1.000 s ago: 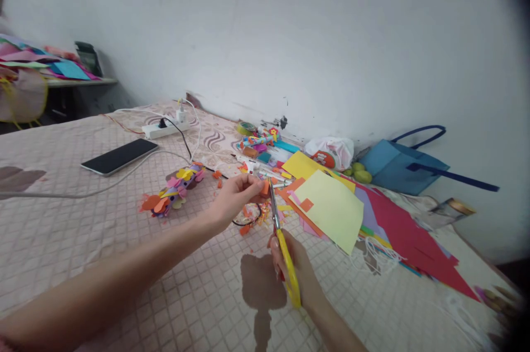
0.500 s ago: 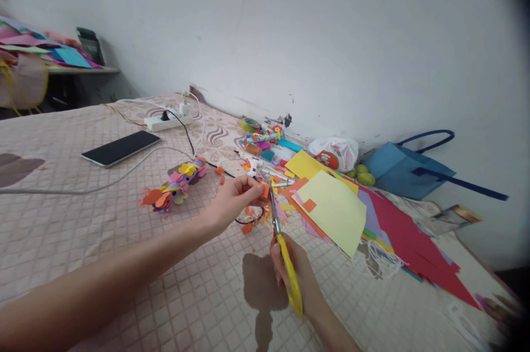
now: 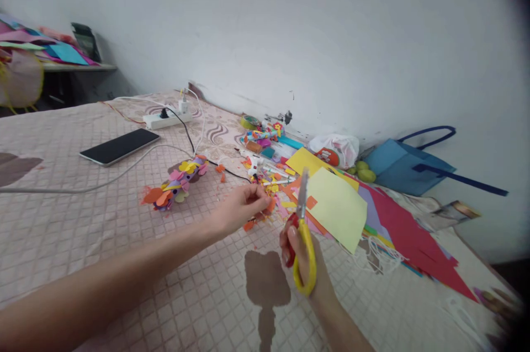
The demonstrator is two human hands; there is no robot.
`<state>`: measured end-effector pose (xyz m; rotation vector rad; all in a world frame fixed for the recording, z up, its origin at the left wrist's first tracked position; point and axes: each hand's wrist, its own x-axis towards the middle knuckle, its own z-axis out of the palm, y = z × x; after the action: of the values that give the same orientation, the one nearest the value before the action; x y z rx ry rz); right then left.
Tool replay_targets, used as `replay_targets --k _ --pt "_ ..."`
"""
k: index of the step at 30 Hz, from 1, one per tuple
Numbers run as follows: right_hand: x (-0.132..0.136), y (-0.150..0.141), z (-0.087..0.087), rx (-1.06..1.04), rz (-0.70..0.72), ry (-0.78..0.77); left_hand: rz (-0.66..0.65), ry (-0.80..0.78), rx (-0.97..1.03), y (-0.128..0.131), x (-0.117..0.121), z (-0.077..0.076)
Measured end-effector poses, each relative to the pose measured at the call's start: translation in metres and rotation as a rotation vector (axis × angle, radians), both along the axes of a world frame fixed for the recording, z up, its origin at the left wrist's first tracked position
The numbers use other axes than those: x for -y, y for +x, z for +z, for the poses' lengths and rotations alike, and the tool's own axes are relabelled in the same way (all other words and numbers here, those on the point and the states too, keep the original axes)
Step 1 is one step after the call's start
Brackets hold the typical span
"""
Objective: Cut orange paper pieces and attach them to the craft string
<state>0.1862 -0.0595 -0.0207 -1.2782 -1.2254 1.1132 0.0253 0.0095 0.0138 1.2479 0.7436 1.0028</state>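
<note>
My right hand [image 3: 302,266] grips yellow-handled scissors [image 3: 303,230], their blades shut and pointing up and away, just in front of a pale yellow paper sheet [image 3: 337,205]. My left hand [image 3: 242,209] is closed in a pinch on a small orange paper piece [image 3: 271,204], low over a heap of orange paper scraps [image 3: 259,218] on the quilted cloth. The scissors are apart from the orange piece, to its right. A roll covered with coloured paper flowers [image 3: 176,182] lies to the left of my left hand.
Coloured paper sheets, red [image 3: 408,236] and yellow, spread to the right. Pens, tape and craft bits [image 3: 265,139] lie by the wall. A blue bag [image 3: 403,167], a white plastic bag [image 3: 335,150], a phone [image 3: 118,146], a power strip [image 3: 165,118] with cables and a brown stain [image 3: 267,280] are nearby.
The scissors have lifted away from the orange piece and swung to the right, blades now pointing up. My left hand has dropped a little towards the scraps.
</note>
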Motion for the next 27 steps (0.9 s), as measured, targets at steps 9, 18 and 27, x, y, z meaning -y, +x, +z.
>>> replay_targets --k 9,18,27 --pt "-0.006 0.001 0.009 -0.15 -0.095 0.013 -0.169 0.174 -0.259 0.01 0.01 -0.023" --pt "-0.005 0.004 0.008 -0.102 -0.136 0.001 -0.223 0.116 -0.205 0.009 0.012 -0.016" --pt "-0.004 0.003 0.006 -0.159 0.078 -0.086 -0.054 -0.06 -0.012 -0.001 -0.002 -0.002"
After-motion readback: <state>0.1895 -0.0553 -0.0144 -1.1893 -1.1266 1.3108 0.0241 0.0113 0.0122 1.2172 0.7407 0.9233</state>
